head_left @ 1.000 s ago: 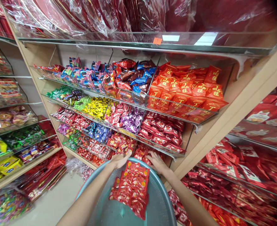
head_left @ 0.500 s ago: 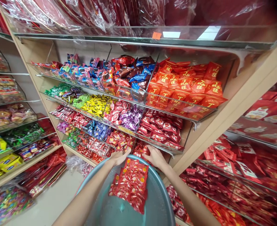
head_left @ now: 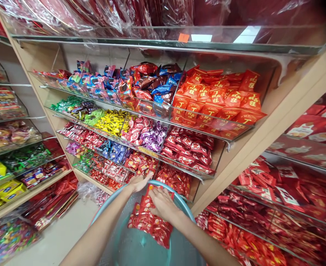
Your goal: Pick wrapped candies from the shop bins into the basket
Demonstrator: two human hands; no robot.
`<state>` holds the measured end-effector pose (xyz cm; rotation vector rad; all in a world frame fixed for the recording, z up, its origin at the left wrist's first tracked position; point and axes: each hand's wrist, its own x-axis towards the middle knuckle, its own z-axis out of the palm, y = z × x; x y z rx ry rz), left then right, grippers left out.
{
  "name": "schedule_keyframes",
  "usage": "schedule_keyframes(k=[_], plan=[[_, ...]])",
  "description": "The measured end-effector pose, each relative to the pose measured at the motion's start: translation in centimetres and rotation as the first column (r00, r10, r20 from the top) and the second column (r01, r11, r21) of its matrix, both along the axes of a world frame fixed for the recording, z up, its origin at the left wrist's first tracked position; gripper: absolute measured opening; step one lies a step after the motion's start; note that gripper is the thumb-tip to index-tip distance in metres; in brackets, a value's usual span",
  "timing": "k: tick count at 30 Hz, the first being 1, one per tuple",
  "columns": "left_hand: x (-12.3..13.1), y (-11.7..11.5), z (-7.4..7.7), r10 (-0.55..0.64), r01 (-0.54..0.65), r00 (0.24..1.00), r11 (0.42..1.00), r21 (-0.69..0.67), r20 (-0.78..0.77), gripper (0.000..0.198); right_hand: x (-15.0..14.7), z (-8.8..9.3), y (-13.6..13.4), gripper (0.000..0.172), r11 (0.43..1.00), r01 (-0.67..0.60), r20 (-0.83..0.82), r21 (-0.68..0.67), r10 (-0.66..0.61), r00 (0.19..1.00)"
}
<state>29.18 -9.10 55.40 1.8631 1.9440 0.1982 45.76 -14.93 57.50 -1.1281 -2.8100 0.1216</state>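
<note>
A blue-green plastic basin (head_left: 189,210) is in front of me at the bottom of the head view. Inside it lies a pile of small shiny red candy packets (head_left: 148,221) with orange and pale spots. My right hand (head_left: 163,202) is over the top of this pile, its fingers curled down on the packets and the fingertips partly hidden. At the far rim my left hand (head_left: 137,182) reaches over the edge with its thumb extended, seemingly gripping the basin; its other fingers are mostly out of sight. Just beyond the rim, a low shelf bin holds similar red packets (head_left: 175,180).
Sloping clear-fronted shelves (head_left: 146,111) hold wrapped sweets in divided compartments. Large orange-red bags (head_left: 215,99) fill the upper right bin. A wooden upright (head_left: 251,136) slants at the right, beside more red packages (head_left: 262,184). Left shelves carry yellow boxes (head_left: 6,194); a multicoloured bag (head_left: 9,236) lies below.
My right hand has moved from the low shelf bin back over the rim onto the red packets in the basin. My left hand stays at the far rim.
</note>
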Motion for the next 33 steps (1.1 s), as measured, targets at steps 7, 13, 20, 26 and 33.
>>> schedule_keyframes(k=[7, 13, 20, 26, 33], plan=[[0.0, 0.2, -0.4, 0.023, -0.023, 0.999, 1.0, 0.008, -0.022, 0.079, -0.2, -1.3, -0.2, 0.031, 0.999, 0.006, -0.005, 0.045, -0.006, 1.0], [-0.2, 0.4, -1.0, 0.003, -0.003, 1.0, 1.0, 0.022, -0.006, 0.076, 0.0, -1.9, 0.1, 0.038, 0.996, 0.065, -0.042, 0.067, -0.062, 0.997], [-0.2, 0.4, -1.1, -0.002, 0.002, 1.0, 1.0, 0.025, -0.022, 0.077, 0.1, -1.9, -0.1, 0.044, 0.988, 0.121, -0.102, 0.093, -0.112, 0.988], [-0.1, 0.4, -0.8, 0.014, -0.014, 1.0, 1.0, 0.001, -0.014, 0.082, 0.2, -0.8, -0.2, 0.055, 0.986, 0.11, -0.196, 0.127, -0.084, 0.977], [-0.3, 0.4, -0.7, 0.025, -0.025, 1.0, 1.0, -0.005, 0.013, 0.082, 3.6, -0.4, 1.3, 0.038, 0.927, 0.365, -0.4, 0.089, -0.303, 0.865]])
